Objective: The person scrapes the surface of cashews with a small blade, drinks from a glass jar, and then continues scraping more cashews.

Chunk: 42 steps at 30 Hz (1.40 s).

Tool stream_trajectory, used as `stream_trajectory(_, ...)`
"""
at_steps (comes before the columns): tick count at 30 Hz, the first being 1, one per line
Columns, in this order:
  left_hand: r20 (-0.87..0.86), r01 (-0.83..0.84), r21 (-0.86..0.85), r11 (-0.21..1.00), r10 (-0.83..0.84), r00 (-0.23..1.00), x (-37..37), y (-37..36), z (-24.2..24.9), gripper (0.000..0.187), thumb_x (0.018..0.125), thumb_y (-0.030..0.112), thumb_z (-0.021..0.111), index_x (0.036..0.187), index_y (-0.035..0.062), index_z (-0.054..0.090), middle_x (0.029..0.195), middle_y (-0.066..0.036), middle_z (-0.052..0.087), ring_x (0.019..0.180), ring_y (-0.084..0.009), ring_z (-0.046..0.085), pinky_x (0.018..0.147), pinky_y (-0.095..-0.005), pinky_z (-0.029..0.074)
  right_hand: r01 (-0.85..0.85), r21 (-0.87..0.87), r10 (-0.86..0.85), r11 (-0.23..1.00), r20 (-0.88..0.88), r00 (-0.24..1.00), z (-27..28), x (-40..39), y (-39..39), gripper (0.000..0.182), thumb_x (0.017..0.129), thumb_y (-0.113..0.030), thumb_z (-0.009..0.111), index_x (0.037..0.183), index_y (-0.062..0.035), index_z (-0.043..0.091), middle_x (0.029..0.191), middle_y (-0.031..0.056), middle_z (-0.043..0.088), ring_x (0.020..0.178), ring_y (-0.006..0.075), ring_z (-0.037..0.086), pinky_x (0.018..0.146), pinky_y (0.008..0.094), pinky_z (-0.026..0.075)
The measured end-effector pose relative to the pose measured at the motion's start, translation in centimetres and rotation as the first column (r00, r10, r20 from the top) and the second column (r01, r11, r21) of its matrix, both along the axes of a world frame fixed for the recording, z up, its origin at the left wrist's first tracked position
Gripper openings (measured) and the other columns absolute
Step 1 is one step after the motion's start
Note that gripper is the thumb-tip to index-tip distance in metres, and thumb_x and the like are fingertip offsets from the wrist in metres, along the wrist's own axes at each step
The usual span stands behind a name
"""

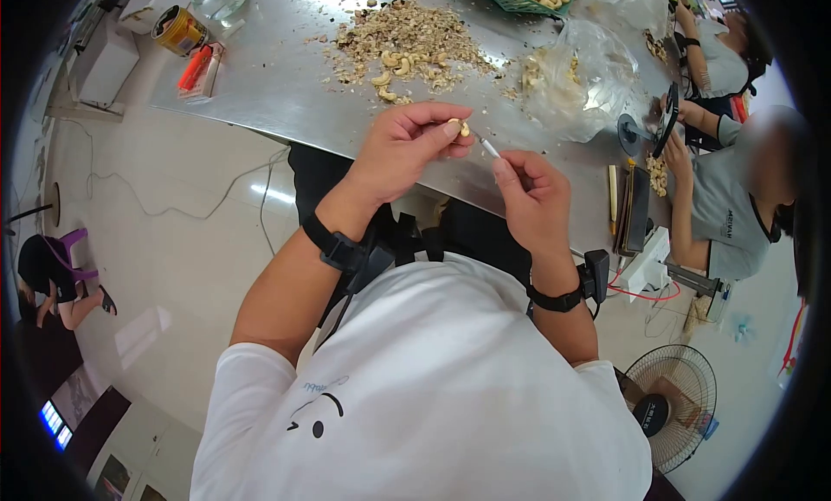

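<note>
Over the near edge of the table, left hand pinching a cashew, right hand clamped round some skinny white tool.

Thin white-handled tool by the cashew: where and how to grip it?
Best by the white handle, I'd say, coming from its rear, where the right hand pinches it. The handle is slim and slants toward the cashew in the left hand, so a thumb-and-finger pinch should leave the front end free. Its rear end is hidden.
</note>
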<state>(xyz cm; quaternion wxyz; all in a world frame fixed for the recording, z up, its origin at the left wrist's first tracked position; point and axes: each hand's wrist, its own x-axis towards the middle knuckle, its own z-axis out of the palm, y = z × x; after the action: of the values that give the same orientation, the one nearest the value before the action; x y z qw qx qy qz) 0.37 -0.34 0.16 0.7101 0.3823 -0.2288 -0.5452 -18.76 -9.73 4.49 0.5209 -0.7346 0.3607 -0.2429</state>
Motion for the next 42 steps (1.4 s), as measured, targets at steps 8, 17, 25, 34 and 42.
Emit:
stream_trajectory(8,-0.02,0.008,-0.016,1.0,-0.009,1.0,-0.1,-0.1,-0.3,0.029,0.103,0.003,0.059,0.131,-0.0034,0.062,0.116,-0.011,0.069,0.107,-0.0214,0.07,0.094,-0.0351,0.059,-0.025,0.038,0.026,0.999,-0.033,0.999,-0.1,-0.1,0.0,0.012,0.096,-0.01,0.07,0.101,0.0005,0.073,0.076,-0.0023,0.064,0.069,0.0039,0.054,0.06,0.022,0.044)
stream_trajectory(17,-0.068,-0.053,-0.02,0.998,0.052,0.996,-0.1,0.0,0.0,0.029,0.097,-0.004,0.065,0.126,0.001,0.064,0.122,-0.011,0.068,0.1,-0.0159,0.069,0.092,-0.0321,0.059,-0.022,0.015,0.022,1.0,-0.013,1.0,1.2,-0.3,-0.2,0.012,0.096,-0.01,0.07,0.102,0.0007,0.073,0.079,-0.002,0.066,0.072,0.0043,0.056,0.064,0.0214,0.045)
stream_trajectory(25,0.08,-0.004,-0.101,0.995,0.013,0.997,-0.1,0.1,-0.5,0.036,0.089,-0.01,0.071,0.123,0.0002,0.066,0.118,-0.011,0.071,0.106,-0.0165,0.07,0.095,-0.0311,0.057,-0.076,0.142,0.086,0.987,-0.063,0.994,1.3,-0.3,-0.3,0.011,0.096,-0.01,0.07,0.098,0.0009,0.072,0.078,-0.0027,0.066,0.07,0.0035,0.054,0.063,0.0214,0.045)
stream_trajectory(34,0.137,-0.028,-0.082,0.996,0.039,0.99,-0.1,-0.1,-0.7,0.035,0.089,-0.007,0.074,0.122,0.0012,0.067,0.115,-0.009,0.073,0.102,-0.0143,0.069,0.093,-0.0289,0.057,-0.028,0.012,0.028,1.0,-0.035,0.999,0.6,-0.4,0.0,0.012,0.095,-0.011,0.072,0.098,0.0003,0.073,0.077,0.0014,0.068,0.069,0.0064,0.057,0.062,0.0237,0.047)
stream_trajectory(42,0.11,-0.059,-0.064,0.996,0.066,0.992,-0.4,-0.2,-0.3,0.03,0.089,-0.005,0.075,0.117,-0.0002,0.066,0.111,-0.008,0.072,0.1,-0.0133,0.069,0.092,-0.0281,0.057,0.02,-0.209,-0.025,0.978,-0.022,0.999,-0.2,-0.2,0.3,0.012,0.091,-0.012,0.075,0.099,-0.0026,0.075,0.086,0.0099,0.073,0.073,0.0184,0.067,0.066,0.0306,0.052)
